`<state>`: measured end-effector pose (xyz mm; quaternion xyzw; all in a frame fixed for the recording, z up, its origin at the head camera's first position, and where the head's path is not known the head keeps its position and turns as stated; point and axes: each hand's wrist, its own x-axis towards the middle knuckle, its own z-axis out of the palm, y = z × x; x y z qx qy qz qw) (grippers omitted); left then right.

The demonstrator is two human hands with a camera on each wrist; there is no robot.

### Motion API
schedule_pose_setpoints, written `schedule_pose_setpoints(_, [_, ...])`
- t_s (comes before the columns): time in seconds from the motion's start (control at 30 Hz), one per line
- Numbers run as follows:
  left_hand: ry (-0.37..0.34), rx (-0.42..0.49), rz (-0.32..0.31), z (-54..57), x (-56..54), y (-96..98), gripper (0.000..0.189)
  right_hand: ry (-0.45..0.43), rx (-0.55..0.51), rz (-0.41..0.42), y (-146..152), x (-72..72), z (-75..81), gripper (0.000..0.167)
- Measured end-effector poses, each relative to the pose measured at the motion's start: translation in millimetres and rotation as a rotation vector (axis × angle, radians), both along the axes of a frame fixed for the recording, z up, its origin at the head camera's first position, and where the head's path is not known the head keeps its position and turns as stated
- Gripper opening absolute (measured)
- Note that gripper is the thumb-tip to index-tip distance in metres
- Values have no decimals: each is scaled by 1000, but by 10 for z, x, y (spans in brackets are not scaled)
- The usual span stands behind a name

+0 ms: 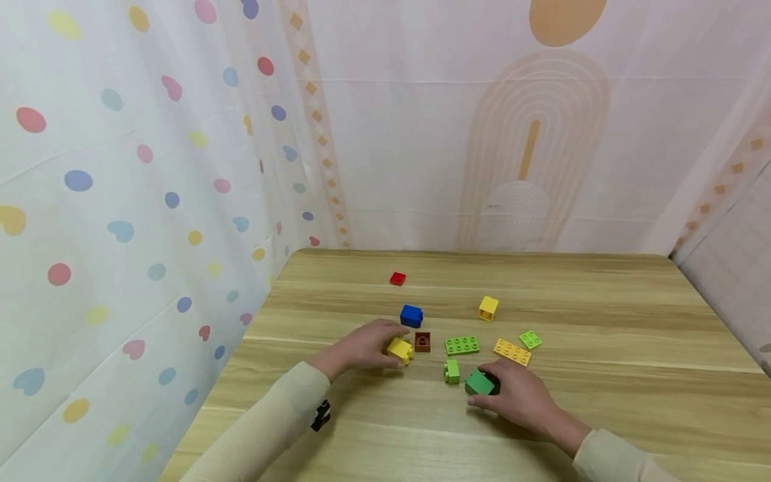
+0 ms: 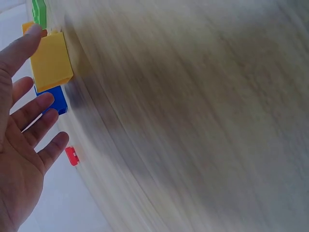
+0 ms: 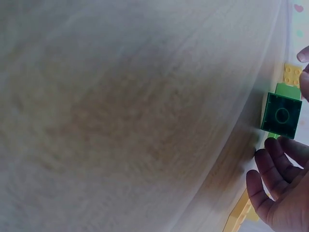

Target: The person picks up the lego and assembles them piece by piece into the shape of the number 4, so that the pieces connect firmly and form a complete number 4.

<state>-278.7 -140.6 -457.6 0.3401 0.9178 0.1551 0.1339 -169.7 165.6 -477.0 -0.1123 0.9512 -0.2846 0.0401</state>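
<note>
My left hand (image 1: 375, 345) reaches around a yellow brick (image 1: 399, 350) lying on its side on the table, thumb on the near side and fingers on the far side. In the left wrist view the thumb tip overlaps a corner of that brick (image 2: 51, 63), and the other fingers spread loosely. My right hand (image 1: 519, 393) spans a dark green brick (image 1: 479, 383), its thumb near and its forefinger beyond. The right wrist view shows the green brick's hollow underside (image 3: 281, 115), with relaxed fingertips right beside it.
Between the hands lies a small lime brick (image 1: 452, 371). Beyond are a brown brick (image 1: 423, 342), lime plate (image 1: 462, 345), orange-yellow plate (image 1: 512, 351), small lime plate (image 1: 531, 340), blue brick (image 1: 411, 316), another yellow brick (image 1: 488, 308) and red piece (image 1: 397, 278). Curtains surround the wooden table (image 1: 632, 321).
</note>
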Motion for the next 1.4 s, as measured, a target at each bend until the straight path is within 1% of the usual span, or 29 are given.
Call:
schedule_pose_setpoints(0.2, [28,-20,-34,-1,-12,52,62,5,1,-4,-12,-3,5,53])
schedule_pose_setpoints(0.3, [34,-40,-47,-12,-26,75,55,6,-9,2,-12,-10,3,46])
schedule_pose_setpoints(0.43, [27,-44,-58,-26,-35,93,44,7,-17,6,-10,-19,-8,36])
schedule_pose_setpoints(0.63, [40,-38,-62,-49,-43,91,40,1,-28,-5,-11,-34,-7,32])
schedule_pose_setpoints(0.93, [34,-4,-22,-14,-61,109,36,2,-84,-49,32,-62,21,32])
schedule_pose_setpoints(1.13, [68,28,-7,12,-87,119,40,12,-148,-61,65,-97,9,34])
schedule_pose_setpoints(1.23, [71,51,19,40,-86,128,42,2,-178,-73,73,-110,5,38])
schedule_pose_setpoints(1.33, [53,80,64,75,-81,140,41,-23,-209,-91,78,-123,-1,41])
schedule_pose_setpoints(1.4, [42,117,79,97,-80,151,40,-38,-221,-105,78,-130,-7,42])
